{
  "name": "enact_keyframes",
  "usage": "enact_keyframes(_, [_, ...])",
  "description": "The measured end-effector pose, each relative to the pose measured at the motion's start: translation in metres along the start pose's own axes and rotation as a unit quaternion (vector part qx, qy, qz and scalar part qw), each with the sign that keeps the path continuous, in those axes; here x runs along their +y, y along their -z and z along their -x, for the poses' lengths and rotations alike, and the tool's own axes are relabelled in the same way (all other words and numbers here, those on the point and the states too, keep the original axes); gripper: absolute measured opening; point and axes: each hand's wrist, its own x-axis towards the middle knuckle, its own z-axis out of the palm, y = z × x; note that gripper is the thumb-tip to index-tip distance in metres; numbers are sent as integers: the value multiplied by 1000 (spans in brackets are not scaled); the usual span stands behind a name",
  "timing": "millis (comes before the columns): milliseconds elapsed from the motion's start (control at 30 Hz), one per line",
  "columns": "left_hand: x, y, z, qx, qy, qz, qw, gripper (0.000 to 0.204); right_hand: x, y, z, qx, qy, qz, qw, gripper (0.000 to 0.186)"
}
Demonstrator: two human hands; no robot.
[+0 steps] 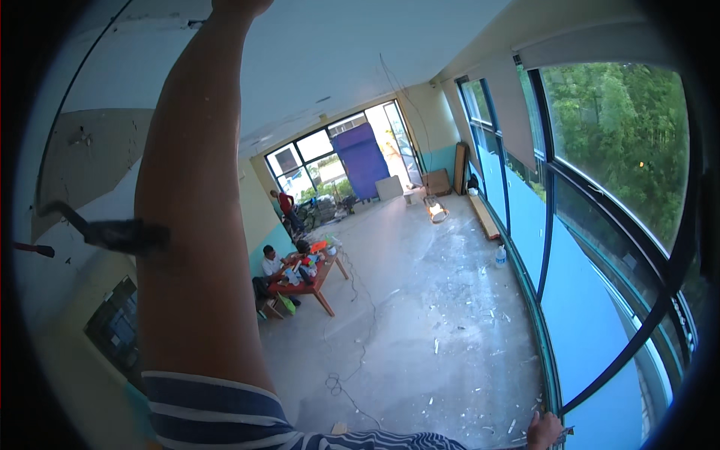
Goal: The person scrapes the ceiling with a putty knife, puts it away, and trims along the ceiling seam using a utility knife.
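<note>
My left arm is raised, its bare forearm (191,202) filling the left of the view. Only part of my left hand (241,6) shows at the top edge, near the ceiling, with its fingers out of sight. Beside the forearm is a bent dark rod with a thick blurred black end (124,234); I cannot tell what it is. At the lower right, my right hand (544,431) is closed at the foot of the window frame (551,367). A small dark piece (568,432) sticks out beside it; what the fingers grip is hidden.
Below, small white debris (436,346) and a cable (361,345) lie on the grey floor. Two people sit by a cluttered table (322,283); another person (285,206) stands farther back. A lit work lamp (435,211), a plank (484,217) and a bottle (500,257) are near the windows.
</note>
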Motion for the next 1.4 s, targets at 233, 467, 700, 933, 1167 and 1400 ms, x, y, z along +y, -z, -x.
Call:
enact_keyframes(233, [2, -15, 3, -143, -69, -92, 983, 25, 3, -2, -1, 36, -1, -10, 999, 29])
enact_keyframes(467, [7, -49, 65, -77, -35, 90, 992, 40, 1, 2, -2, 24, -7, -26, 999, 32])
enact_keyframes(700, [11, -1, 113, -186, 334, 514, 768, 32, 5, -3, -5, 18, -10, 14, 1000, 32])
enact_keyframes(933, [-11, 17, 126, -153, 326, 629, 688, 34, 7, -6, -4, 33, -2, 5, 999, 33])
enact_keyframes(1167, [-6, 26, 115, -118, 309, 581, 744, 31, 6, -8, -5, 25, -8, 6, 1000, 33])
enact_keyframes(1400, [-2, 58, 97, -229, 337, 476, 779, 38, 10, -4, -4, 44, -8, -14, 999, 32])
